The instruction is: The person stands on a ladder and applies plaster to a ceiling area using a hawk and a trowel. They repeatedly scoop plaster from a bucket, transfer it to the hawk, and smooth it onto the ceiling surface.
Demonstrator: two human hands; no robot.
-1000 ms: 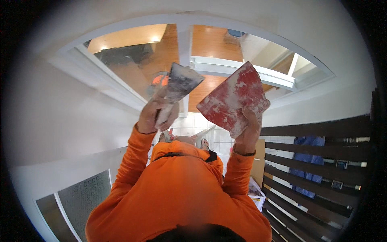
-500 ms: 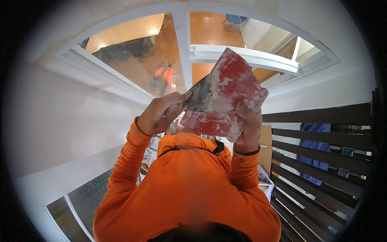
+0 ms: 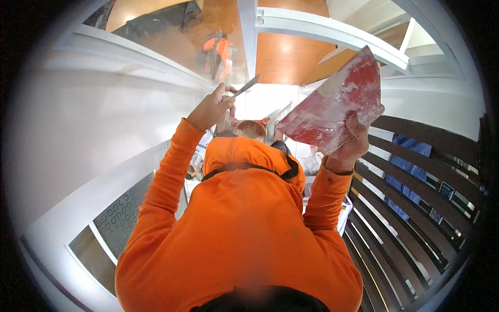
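Observation:
My left hand (image 3: 212, 107) is raised at centre left, its fingers closed around a thin flat scraper (image 3: 246, 87). The scraper shows nearly edge-on, its tip angled up to the right. To the right, my right hand (image 3: 353, 141) grips a broad red board (image 3: 338, 101) smeared with whitish plaster. The board is tilted, with a pointed corner up and its lower edge over my fingers. A gap separates the scraper from the board. The end of the scraper inside my left hand is hidden.
A white window frame (image 3: 332, 28) crosses ahead, beside glass with an orange reflection (image 3: 221, 52). A pale wall (image 3: 114, 114) runs along the left. Dark slats (image 3: 416, 208) stand at right, with blue cloth (image 3: 410, 179) behind. Below my hands is a round brownish container (image 3: 250, 129).
The scraper has come away from the red board and turned edge-on. My left hand has risen slightly; my right hand has moved right and up with the board. The view has shifted too.

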